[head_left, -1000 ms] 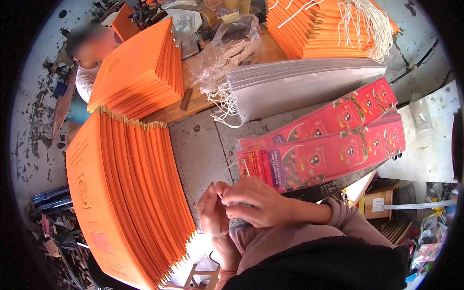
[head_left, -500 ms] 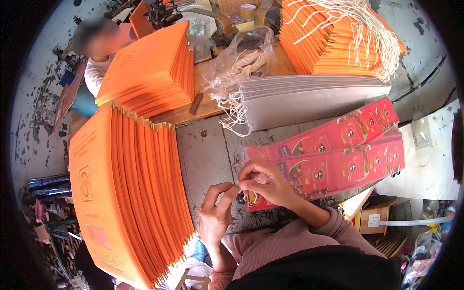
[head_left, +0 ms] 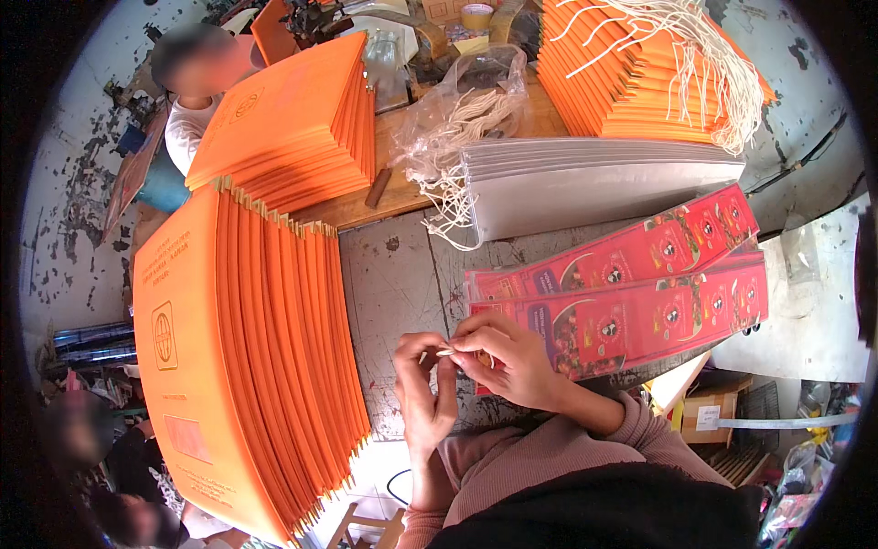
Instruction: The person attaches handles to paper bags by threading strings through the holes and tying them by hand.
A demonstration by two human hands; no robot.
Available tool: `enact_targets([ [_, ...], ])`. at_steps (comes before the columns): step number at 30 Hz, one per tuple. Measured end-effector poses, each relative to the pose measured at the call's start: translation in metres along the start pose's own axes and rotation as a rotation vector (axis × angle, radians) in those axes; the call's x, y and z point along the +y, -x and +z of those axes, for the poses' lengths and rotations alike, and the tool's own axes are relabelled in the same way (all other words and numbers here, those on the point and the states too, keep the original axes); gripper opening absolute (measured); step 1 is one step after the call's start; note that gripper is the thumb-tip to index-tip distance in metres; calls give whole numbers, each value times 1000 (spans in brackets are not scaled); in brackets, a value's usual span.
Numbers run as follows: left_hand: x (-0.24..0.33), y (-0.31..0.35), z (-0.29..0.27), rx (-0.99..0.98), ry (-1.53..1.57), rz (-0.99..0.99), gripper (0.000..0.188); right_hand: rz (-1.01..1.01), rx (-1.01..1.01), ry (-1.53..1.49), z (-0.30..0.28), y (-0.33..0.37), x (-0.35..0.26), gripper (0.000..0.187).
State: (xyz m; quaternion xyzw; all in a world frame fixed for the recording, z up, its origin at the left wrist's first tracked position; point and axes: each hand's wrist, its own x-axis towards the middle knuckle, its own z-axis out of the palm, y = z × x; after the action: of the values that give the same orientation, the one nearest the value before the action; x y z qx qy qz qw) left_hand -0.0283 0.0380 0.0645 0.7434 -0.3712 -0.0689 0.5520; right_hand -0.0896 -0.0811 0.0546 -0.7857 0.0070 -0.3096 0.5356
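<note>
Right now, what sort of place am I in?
Probably a print finishing workshop: stacks of orange card folders, a clear plastic bag of pale cords, and long red printed strips.

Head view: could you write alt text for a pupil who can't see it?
The left hand and right hand hold a white cord between them at a grey table; stacked orange folders fill the left, and red printed strips lie at right.

Workshop, handwork on printed goods | orange printed folders [head_left: 288, 366], stacked in bulk | red printed strips [head_left: 645, 320], two overlapping piles | clear plastic bag [head_left: 503, 73], pale cords [head_left: 480, 112] inside | worktable [head_left: 389, 274], grey, scratched | tape roll [head_left: 476, 16], far side | wall [head_left: 78, 215], paint chipped | cardboard box [head_left: 715, 400], lower right
</note>
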Motion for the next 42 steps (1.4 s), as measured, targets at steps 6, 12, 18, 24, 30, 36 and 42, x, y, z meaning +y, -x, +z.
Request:
enact_targets([
  [6, -10, 5, 12, 198, 632, -185, 39, 18, -40, -32, -9, -3, 1, 19],
  [12, -9, 4, 12, 188, 493, -187, 19, 81, -128, -174, -20, -5, 13, 14],
  [18, -12, 2, 4, 101, 447, -138, 17, 146, -129, -143, -24, -4, 13, 14],
  [24, -11, 4, 7, 364, 326, -205, 5, 140, -217, -145, -17, -9, 2, 19],
  [30, -23, -1, 3, 440, 544, -111, 23, 256, -150, -258, -9, -13, -7, 41],
  [36, -22, -6, -12, 51, 201, 154, 39, 250, -193, -313, -12, -11, -2, 40],
  [42, -30, 5, -35, -71, 267, -84, 14, 223, -214, -284, -14, -12, -2, 41],
])
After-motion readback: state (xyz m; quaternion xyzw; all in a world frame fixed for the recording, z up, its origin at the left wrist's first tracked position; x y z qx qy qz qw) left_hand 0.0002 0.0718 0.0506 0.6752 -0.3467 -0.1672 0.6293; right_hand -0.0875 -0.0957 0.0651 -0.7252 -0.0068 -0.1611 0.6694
